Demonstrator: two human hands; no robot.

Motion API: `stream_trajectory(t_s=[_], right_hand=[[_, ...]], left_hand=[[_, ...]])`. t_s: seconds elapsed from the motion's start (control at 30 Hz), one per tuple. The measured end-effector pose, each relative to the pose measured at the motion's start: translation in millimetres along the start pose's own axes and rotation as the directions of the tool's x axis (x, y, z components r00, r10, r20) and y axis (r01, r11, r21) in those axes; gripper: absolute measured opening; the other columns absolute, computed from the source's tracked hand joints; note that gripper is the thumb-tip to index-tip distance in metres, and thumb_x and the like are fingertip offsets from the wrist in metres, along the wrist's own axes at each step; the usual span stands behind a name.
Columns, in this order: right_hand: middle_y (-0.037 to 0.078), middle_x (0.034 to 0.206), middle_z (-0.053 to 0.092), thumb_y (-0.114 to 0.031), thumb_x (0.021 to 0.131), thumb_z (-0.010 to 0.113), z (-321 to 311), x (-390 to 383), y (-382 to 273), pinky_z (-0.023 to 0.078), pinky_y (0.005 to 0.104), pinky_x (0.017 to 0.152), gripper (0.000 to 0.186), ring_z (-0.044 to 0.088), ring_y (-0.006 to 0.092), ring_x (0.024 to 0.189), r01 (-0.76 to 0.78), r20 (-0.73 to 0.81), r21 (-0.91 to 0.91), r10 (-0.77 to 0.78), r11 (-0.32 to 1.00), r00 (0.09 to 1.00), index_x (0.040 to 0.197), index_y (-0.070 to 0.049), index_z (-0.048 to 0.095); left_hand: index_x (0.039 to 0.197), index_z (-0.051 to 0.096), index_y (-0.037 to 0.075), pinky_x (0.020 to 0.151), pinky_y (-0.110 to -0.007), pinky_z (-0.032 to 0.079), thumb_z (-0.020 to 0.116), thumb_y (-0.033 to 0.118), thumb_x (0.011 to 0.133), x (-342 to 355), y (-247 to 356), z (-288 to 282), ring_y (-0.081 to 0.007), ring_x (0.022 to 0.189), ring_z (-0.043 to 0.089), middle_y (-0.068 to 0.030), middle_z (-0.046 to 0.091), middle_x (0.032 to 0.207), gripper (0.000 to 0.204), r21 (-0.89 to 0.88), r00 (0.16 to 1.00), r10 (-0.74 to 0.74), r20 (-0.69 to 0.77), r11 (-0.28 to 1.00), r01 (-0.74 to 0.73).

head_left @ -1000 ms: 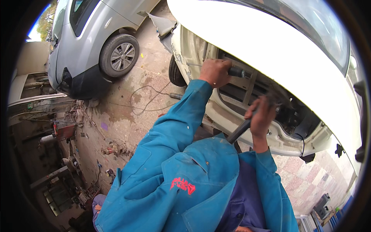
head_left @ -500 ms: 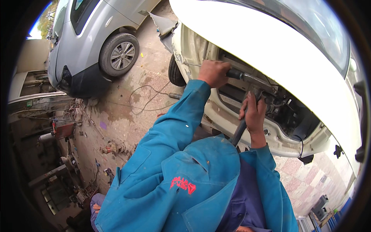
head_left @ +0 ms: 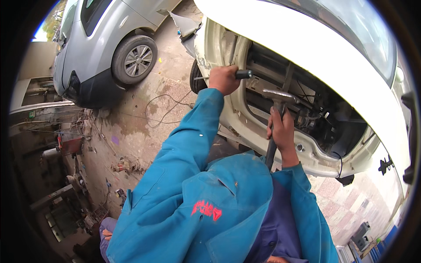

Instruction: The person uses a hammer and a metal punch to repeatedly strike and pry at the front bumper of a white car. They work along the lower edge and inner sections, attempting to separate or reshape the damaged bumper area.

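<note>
My left hand [head_left: 224, 80] is closed around the black handle of a screwdriver [head_left: 244, 74]. Its thin metal shank sticks out leftward past my fist, by the left side of the cream car's front frame [head_left: 239, 116]. In my right hand [head_left: 282, 131] is a hammer [head_left: 280, 95], gripped on the shaft just below its metal head. A small gap separates the hammer head from the butt of the screwdriver. The screwdriver's tip is too small to make out. Both hands are over the car's open front end, under its white hood [head_left: 298, 57].
A silver car [head_left: 109, 39] with a dark lower bumper stands at the left. A cable [head_left: 160, 111] lies looped on the stained floor. Torn sheet metal [head_left: 186, 27] juts from the cream car's far left corner. Metal parts [head_left: 126, 165] and clutter fill the lower left.
My left hand has moved left with the screwdriver. The hammer head, up against the screwdriver's butt before, is now apart from it and slightly further left.
</note>
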State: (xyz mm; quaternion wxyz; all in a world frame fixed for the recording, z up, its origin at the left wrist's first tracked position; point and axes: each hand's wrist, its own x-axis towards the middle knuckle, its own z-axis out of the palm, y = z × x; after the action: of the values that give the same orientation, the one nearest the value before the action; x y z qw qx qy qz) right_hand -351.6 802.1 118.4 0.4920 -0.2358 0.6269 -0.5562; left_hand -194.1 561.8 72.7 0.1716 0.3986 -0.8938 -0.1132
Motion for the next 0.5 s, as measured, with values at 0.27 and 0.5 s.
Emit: stream_trajectory(t_s=[0.27,0.5], right_hand=[[0.002,0.067,0.056,-0.031,0.111,0.067,-29.6,-5.7,6.3,0.046,0.0298,0.043,0.029,0.055,0.0104,0.047,-0.043,0.001,-0.166,0.044,0.985,0.999,0.110,-0.003,0.058],[0.003,0.071,0.059,-0.027,0.107,0.072,-9.8,-16.7,34.7,0.049,0.0317,0.044,0.028,0.058,0.0110,0.049,-0.184,0.183,-0.253,0.234,0.950,0.955,0.111,-0.002,0.059]], left_hand=[[0.083,0.076,0.019,0.058,-0.045,0.056,0.085,0.018,0.081,-95.8,36.0,-21.8,-0.0280,0.066,0.072,-0.0043,0.066,0.068,0.009,-0.117,0.934,0.296,-0.197,0.939,-0.323],[0.079,0.071,0.013,0.059,-0.047,0.055,0.084,0.018,0.083,-203.8,61.3,-25.1,-0.0311,0.065,0.071,-0.0066,0.067,0.069,0.015,-0.266,0.981,0.155,-0.115,0.947,-0.181]])
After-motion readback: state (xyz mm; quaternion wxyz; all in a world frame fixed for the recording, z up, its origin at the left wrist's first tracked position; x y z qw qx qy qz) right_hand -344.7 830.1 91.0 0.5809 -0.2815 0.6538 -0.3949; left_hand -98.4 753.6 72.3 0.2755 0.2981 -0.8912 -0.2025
